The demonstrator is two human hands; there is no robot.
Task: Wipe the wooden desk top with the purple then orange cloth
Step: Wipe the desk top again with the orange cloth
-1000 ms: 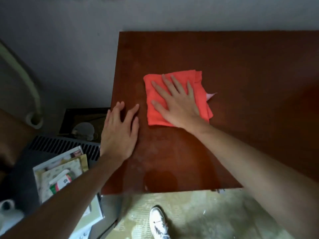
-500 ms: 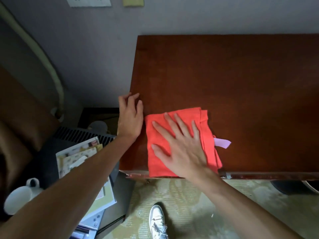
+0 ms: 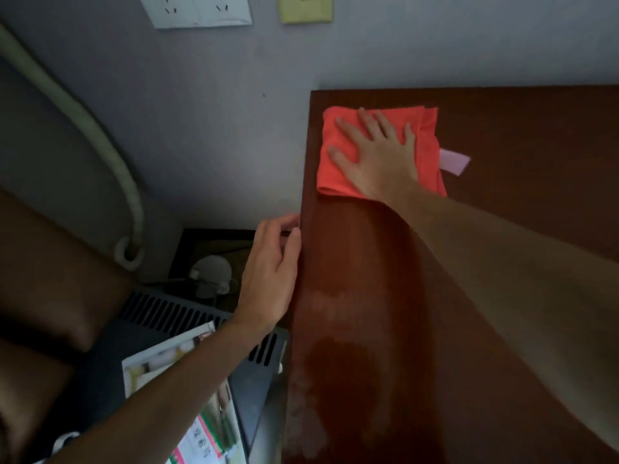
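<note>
Head view, near left: printed booklets (image 3: pixel 187 390) lay on a dark slatted unit (image 3: pixel 167 313) below the desk's left side; their print was too small to read.
Near desk surface: the wooden desk top (image 3: pixel 368 329) showed pale dull streaks and a darker patch along its near left part; whether these were damp or residue could not be told.
Left hand: the left hand (image 3: pixel 271 272) rested against the desk's left edge, fingers loosely curled over the rim and holding no object; the fingertips were partly hidden by the edge.
Right hand: the right hand (image 3: pixel 378 152) lay flat with fingers spread and straight, pressing on the cloth, not clutching it.
Orange cloth: the orange cloth (image 3: pixel 338 182) sat folded at the far left corner of the desk top, close to both edges, with a pale tag (image 3: pixel 454 161) protruding on its right.
Handling judgement: the cloth appeared soft, light and limp; it would likely slide easily on the polished wood and bunch if pushed from one edge. A flat palm across its middle seemed the soundest hold.
Purple cloth: not in view.
Far wall: a white socket plate (image 3: pixel 201 11) and a yellowish plate (image 3: pixel 306 8) were cut off by the top of the frame.
Concealed: the right forearm covered much of the desk's middle; the desk's right part was cut off.
</note>
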